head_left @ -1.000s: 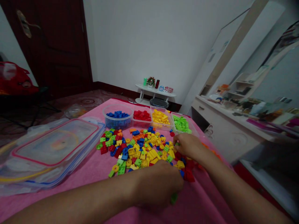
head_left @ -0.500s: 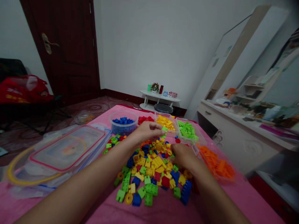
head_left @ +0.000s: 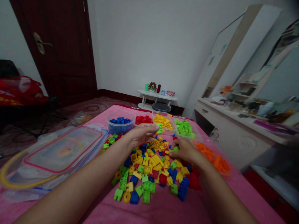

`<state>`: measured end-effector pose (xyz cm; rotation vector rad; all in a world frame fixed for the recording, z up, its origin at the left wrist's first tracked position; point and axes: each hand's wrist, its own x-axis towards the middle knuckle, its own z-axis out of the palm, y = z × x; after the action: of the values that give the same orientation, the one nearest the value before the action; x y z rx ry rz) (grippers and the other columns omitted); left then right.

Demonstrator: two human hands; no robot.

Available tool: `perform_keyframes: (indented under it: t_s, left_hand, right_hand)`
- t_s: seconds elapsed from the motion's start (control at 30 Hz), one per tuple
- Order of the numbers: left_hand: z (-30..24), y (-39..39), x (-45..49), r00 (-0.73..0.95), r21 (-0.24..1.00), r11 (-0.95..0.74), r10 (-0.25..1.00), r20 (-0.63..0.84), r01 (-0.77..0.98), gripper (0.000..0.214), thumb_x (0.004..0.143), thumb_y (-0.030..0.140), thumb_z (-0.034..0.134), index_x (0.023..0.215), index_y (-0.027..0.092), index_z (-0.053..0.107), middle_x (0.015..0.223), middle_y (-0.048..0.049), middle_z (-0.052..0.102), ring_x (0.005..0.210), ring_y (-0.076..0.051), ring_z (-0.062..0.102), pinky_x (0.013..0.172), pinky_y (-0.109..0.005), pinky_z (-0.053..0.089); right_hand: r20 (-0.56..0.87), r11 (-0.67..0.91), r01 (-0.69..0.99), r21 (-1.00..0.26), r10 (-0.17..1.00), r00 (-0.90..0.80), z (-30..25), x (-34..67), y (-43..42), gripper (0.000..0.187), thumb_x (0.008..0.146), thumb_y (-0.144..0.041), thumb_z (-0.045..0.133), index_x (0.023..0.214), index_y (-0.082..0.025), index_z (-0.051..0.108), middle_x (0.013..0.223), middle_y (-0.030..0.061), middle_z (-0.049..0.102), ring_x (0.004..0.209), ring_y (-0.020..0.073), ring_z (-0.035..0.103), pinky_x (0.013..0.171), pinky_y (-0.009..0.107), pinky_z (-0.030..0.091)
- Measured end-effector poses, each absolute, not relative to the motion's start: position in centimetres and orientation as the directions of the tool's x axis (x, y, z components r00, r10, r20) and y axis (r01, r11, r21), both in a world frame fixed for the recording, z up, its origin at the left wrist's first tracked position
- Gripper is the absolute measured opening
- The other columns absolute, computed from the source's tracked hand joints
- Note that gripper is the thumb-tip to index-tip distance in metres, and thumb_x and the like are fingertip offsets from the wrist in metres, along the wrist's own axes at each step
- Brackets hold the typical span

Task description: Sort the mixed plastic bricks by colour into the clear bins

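My left hand (head_left: 140, 134) is stretched out over a heap of mixed plastic bricks (head_left: 151, 169) and pinches a green brick (head_left: 159, 128) at its fingertips. It hovers just short of the yellow bricks' tub (head_left: 163, 121). My right hand (head_left: 183, 150) rests on the heap's right side, its fingers closed on a small green brick (head_left: 175, 148). Behind the heap stand a round tub of blue bricks (head_left: 120, 122), a tub of red bricks (head_left: 144, 119) and a tub of green bricks (head_left: 185, 128). Orange bricks (head_left: 213, 158) lie in a clear tray to the right.
Everything sits on a pink cloth (head_left: 98, 174). Clear lids and a large flat container (head_left: 63, 149) lie at the left. A white dresser (head_left: 233, 130) stands at the right, a dark door (head_left: 58, 46) at the back left, a small white side table (head_left: 157, 95) by the wall.
My left hand rose from the heap's near edge with a green brick and reached forward toward the tubs. The right hand stayed on the heap. The camera view shifted slightly.
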<state>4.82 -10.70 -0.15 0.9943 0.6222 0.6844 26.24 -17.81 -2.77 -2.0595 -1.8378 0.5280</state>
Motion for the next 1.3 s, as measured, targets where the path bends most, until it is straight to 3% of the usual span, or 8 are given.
perform_keyframes:
  t_s: [0.13, 0.3, 0.63, 0.73, 0.83, 1.0, 1.13, 1.3]
  left_hand:
    - [-0.2, -11.0, 5.0, 0.622, 0.947, 0.269, 0.776, -0.105, -0.176, 0.038, 0.057, 0.031, 0.081, 0.087, 0.014, 0.064, 0.069, 0.0019, 0.062, 0.055, -0.005, 0.055, 0.053, -0.017, 0.045]
    - [-0.2, -11.8, 5.7, 0.593, 0.983, -0.165, 0.785, 0.178, -0.076, 0.040, 0.064, 0.024, 0.075, 0.101, 0.012, 0.066, 0.080, -0.0036, 0.068, 0.066, -0.009, 0.060, 0.062, -0.020, 0.047]
    - [-0.3, -11.4, 5.5, 0.557, 0.719, -0.644, 0.709, 0.433, 0.261, 0.023, 0.076, 0.029, 0.061, 0.091, 0.015, 0.071, 0.085, -0.0054, 0.072, 0.072, -0.014, 0.064, 0.065, -0.023, 0.047]
    - [-1.3, -10.3, 4.8, 0.609, 0.518, -0.672, 0.726, 0.321, 0.529, 0.021, 0.074, 0.029, 0.060, 0.088, 0.020, 0.073, 0.082, -0.0040, 0.072, 0.071, -0.015, 0.063, 0.061, -0.023, 0.044]
    - [-2.0, -10.1, 4.5, 0.659, 0.323, -0.677, 0.730, 0.180, 0.661, 0.021, 0.073, 0.033, 0.059, 0.085, 0.024, 0.074, 0.082, -0.0032, 0.072, 0.072, -0.018, 0.064, 0.060, -0.025, 0.042]
    - [-2.5, -10.9, 4.8, 0.681, 0.144, -0.683, 0.729, 0.072, 0.716, 0.033, 0.069, 0.038, 0.061, 0.099, 0.027, 0.071, 0.095, -0.0067, 0.071, 0.085, -0.025, 0.065, 0.065, -0.029, 0.045]
    - [-2.6, -11.2, 4.8, 0.716, 0.091, -0.714, 0.698, 0.015, 0.694, 0.028, 0.068, 0.035, 0.060, 0.092, 0.024, 0.071, 0.087, -0.0083, 0.071, 0.081, -0.025, 0.065, 0.065, -0.029, 0.046]
    - [-2.8, -10.9, 4.7, 0.721, 0.096, -0.719, 0.693, 0.015, 0.688, 0.025, 0.063, 0.022, 0.061, 0.085, 0.024, 0.072, 0.085, -0.0064, 0.071, 0.080, -0.023, 0.065, 0.066, -0.027, 0.046]
  right_hand:
    - [-0.008, -0.051, 0.225, -0.973, 0.982, 0.187, -1.9, 24.2, -18.0, 0.023, 0.067, -0.030, 0.069, 0.082, -0.017, 0.058, 0.055, -0.0044, 0.055, 0.046, 0.0086, 0.051, 0.043, 0.019, 0.039]
    - [-0.138, -0.119, -0.567, -0.815, 0.990, -0.010, -2.3, 20.7, -18.2, 0.027, 0.074, -0.037, 0.065, 0.094, -0.021, 0.056, 0.070, -0.0021, 0.064, 0.047, 0.0096, 0.055, 0.033, 0.015, 0.034]
    - [-0.144, -0.098, -0.670, -0.736, 0.990, 0.013, -0.5, 23.3, -18.6, 0.029, 0.077, -0.036, 0.057, 0.096, -0.014, 0.060, 0.081, 0.0100, 0.067, 0.060, 0.0141, 0.061, 0.034, 0.014, 0.038]
    - [-0.129, -0.077, -0.506, -0.859, 0.989, 0.067, -0.5, 23.8, -18.8, 0.029, 0.072, -0.037, 0.064, 0.091, -0.016, 0.062, 0.079, 0.0068, 0.066, 0.057, 0.0102, 0.056, 0.033, 0.012, 0.031]
    - [-0.073, -0.076, 0.051, -0.996, 0.996, 0.052, -1.2, 23.5, -18.8, 0.020, 0.067, -0.031, 0.070, 0.080, -0.017, 0.066, 0.059, -0.0016, 0.060, 0.043, 0.0057, 0.045, 0.034, 0.014, 0.027]
    - [-0.040, 0.055, 0.852, -0.521, 0.995, -0.088, -1.9, 22.4, -19.1, 0.019, 0.063, -0.020, 0.065, 0.079, -0.023, 0.074, 0.081, 0.0012, 0.071, 0.074, 0.0173, 0.062, 0.064, 0.026, 0.045]
    - [-0.072, 0.024, 0.985, -0.170, 0.997, -0.037, -2.3, 21.6, -19.4, 0.033, 0.062, -0.020, 0.063, 0.090, -0.032, 0.074, 0.098, 0.0006, 0.071, 0.091, 0.0241, 0.063, 0.074, 0.032, 0.044]
    - [-0.078, -0.006, 0.999, -0.032, 0.997, 0.003, -3.2, 21.0, -19.2, 0.029, 0.064, -0.024, 0.061, 0.089, -0.028, 0.073, 0.095, 0.0077, 0.071, 0.088, 0.0277, 0.064, 0.068, 0.034, 0.044]
